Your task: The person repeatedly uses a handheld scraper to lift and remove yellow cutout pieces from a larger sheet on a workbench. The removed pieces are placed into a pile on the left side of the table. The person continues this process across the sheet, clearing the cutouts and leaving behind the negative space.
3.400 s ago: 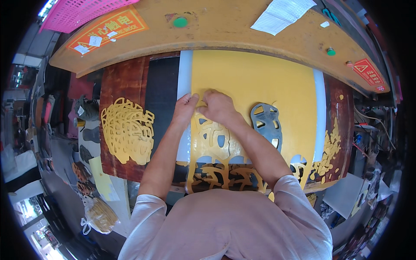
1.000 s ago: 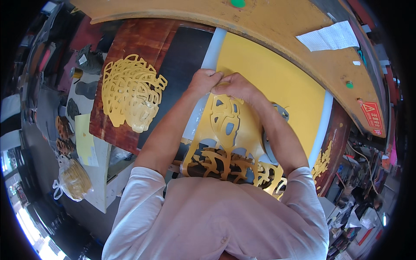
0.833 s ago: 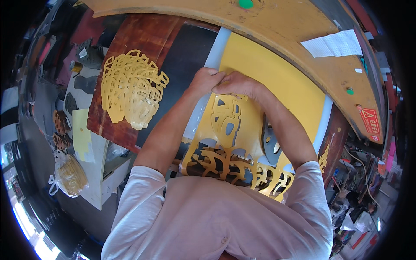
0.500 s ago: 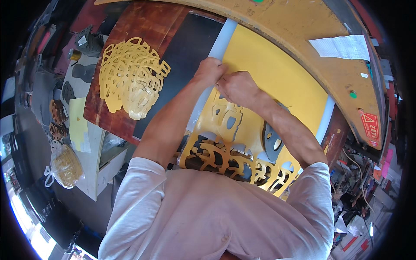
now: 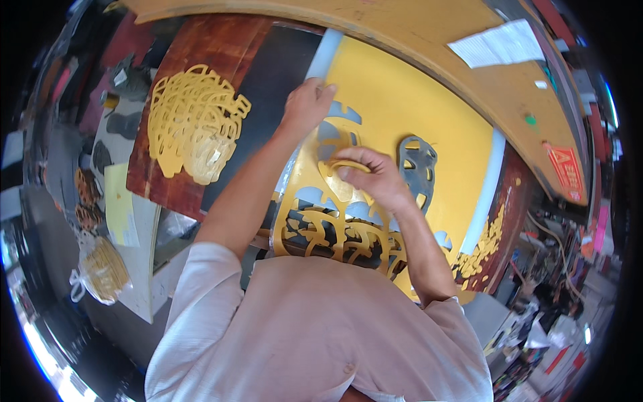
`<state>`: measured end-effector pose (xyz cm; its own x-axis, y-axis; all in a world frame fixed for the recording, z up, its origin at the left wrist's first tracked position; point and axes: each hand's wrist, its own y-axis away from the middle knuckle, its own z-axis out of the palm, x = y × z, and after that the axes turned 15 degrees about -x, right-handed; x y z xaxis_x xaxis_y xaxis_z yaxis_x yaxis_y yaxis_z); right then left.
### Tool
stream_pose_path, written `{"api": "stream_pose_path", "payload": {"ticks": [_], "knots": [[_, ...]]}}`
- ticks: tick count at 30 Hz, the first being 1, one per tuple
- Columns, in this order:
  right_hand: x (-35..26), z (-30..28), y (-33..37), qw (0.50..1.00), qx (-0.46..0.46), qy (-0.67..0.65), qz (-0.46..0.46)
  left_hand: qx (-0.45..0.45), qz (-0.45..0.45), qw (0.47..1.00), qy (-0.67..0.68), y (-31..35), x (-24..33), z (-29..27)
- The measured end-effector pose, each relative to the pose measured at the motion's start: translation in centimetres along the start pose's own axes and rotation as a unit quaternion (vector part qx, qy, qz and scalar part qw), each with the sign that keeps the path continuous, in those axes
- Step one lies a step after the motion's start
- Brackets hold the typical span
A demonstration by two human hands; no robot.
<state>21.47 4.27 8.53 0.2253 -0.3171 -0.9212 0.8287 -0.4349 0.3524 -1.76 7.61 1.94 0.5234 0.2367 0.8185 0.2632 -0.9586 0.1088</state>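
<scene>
A yellow sheet [image 5: 408, 94] lies across the bench under both hands. My right hand [image 5: 375, 177] pinches a curved yellow cut-out piece [image 5: 348, 164] and holds it over the cut part of the sheet. Curled at the sheet's left edge, by the pale blue strip [image 5: 325, 53], is my left hand [image 5: 308, 106]; what its fingers hold, if anything, is hidden. Just right of my right hand, a dark grey sole-shaped cutting die [image 5: 418, 174] with several openings rests on the sheet. Nearer my body the sheet is a web [image 5: 343, 234] of cut holes.
On the red-brown board to the left is a pile of yellow cut-out pieces [image 5: 194, 120]. An orange-yellow machine beam [image 5: 429, 43] spans the far side. Small yellow scraps [image 5: 485, 251] lie at the right edge. A bagged yellow stack [image 5: 104, 268] sits lower left.
My hands were together at the sheet's left edge and are now apart. The right has come nearer my body with a yellow piece in its fingers. More of the cutting die shows.
</scene>
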Motion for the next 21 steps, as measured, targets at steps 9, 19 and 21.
{"api": "stream_pose_path", "payload": {"ticks": [9,19,21], "knots": [[-1.8,-4.6,3.6,0.98,-0.097,-0.161,-0.068,-0.233,0.06,0.942,0.235,13.3,6.6,0.3],[-4.2,-3.0,6.2,0.966,-0.06,-0.237,-0.089,-0.155,0.008,0.945,0.287,14.2,10.9,-2.0],[-4.2,-2.1,5.6,0.988,-0.033,-0.118,-0.091,-0.15,0.023,0.94,0.305,14.1,11.0,-1.8]]}}
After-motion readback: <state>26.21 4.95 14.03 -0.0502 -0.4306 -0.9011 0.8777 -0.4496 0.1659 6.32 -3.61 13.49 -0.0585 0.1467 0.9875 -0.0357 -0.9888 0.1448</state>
